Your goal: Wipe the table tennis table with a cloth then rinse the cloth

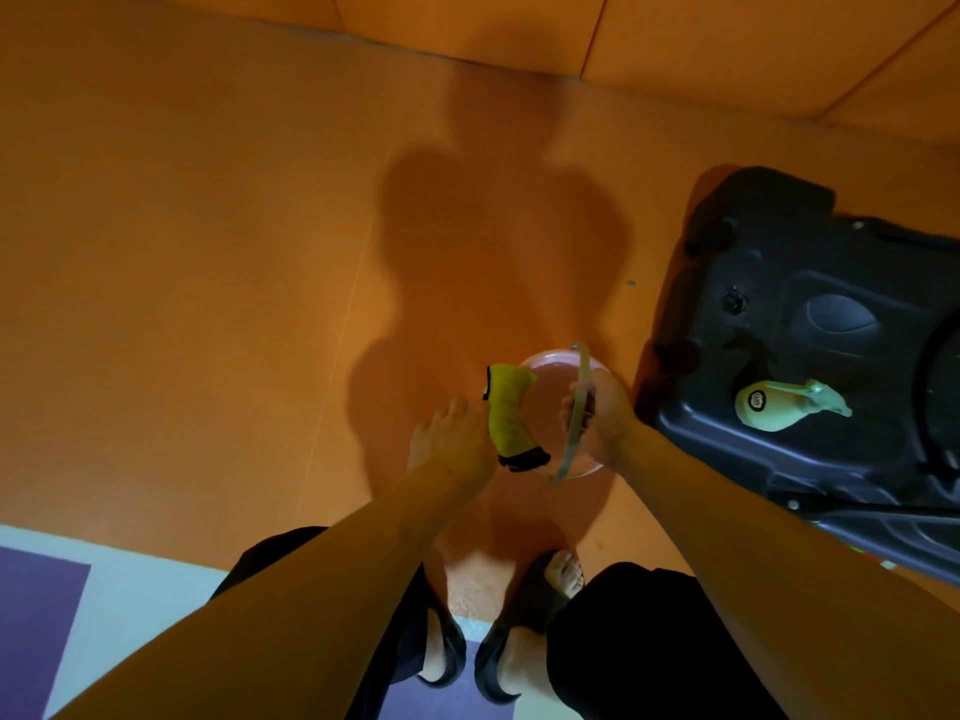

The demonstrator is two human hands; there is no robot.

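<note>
While the person stands over the orange floor (208,252), a purple and pale mat (47,615) lies at the far left by their feet. Left hand (452,444) next: fingers curled round the middle of a yellow cloth (511,413) (black trim at both ends), held rolled and upright just above the near rim of a small pink bucket (550,374). Bucket's contents too dim to read, possibly water. Right hand (600,415): fingers wrapped round the bucket's thin handle (574,428), which crosses its mouth. Dark sandals (524,610) below. Far right, a black moulded plastic base (810,356) on the floor, with a pale cap-like fitting (779,405) on it.
</note>
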